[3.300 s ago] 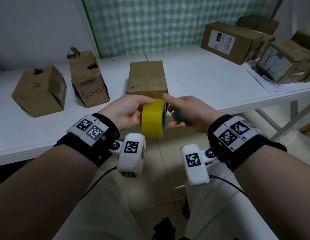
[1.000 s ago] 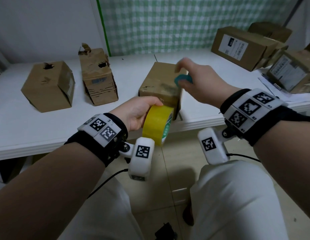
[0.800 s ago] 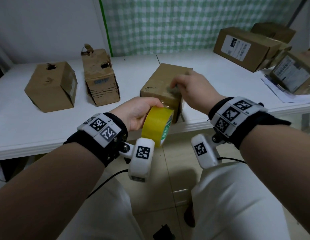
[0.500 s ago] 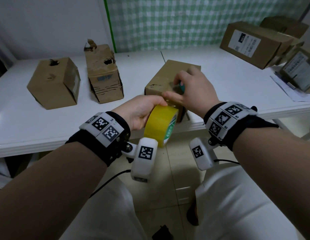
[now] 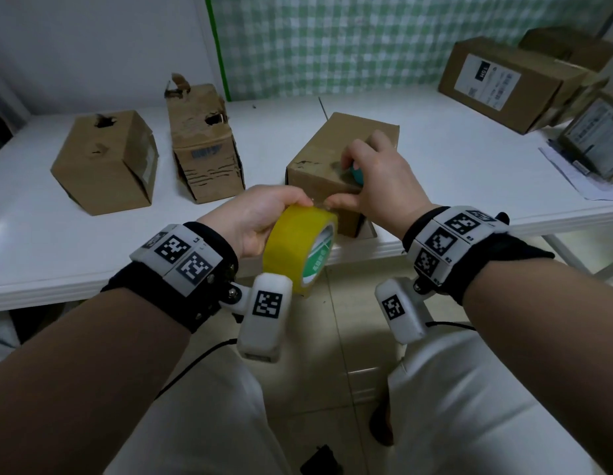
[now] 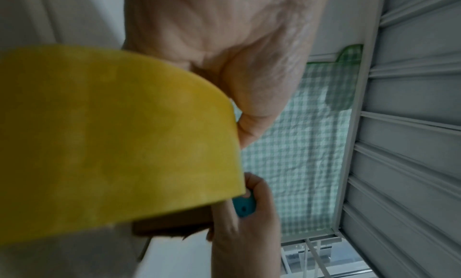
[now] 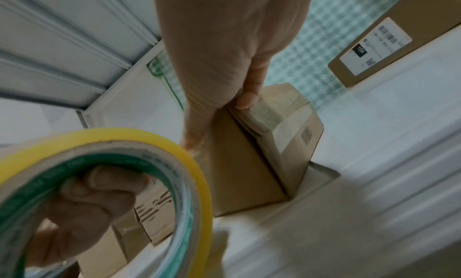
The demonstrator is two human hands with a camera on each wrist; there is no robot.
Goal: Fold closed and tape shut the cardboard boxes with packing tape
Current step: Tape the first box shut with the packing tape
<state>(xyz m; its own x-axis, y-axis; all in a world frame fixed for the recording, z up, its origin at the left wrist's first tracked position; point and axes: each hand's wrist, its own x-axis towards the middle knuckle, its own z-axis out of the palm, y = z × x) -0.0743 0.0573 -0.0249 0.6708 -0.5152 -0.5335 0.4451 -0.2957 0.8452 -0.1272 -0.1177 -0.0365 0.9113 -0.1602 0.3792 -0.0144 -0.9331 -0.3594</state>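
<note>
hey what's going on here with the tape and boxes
A person is taping a cardboard box at the front edge of a white table. The left hand grips a yellow tape roll. The right hand, holding a small teal object, rests on the box's near top edge. More boxes stand around.

Your hands crowd the near box (image 5: 336, 156) at the table (image 5: 469, 166) edge. Open tabletop lies right of it; two torn boxes (image 5: 202, 145) block the left, labelled cartons (image 5: 504, 84) the far right.
</note>
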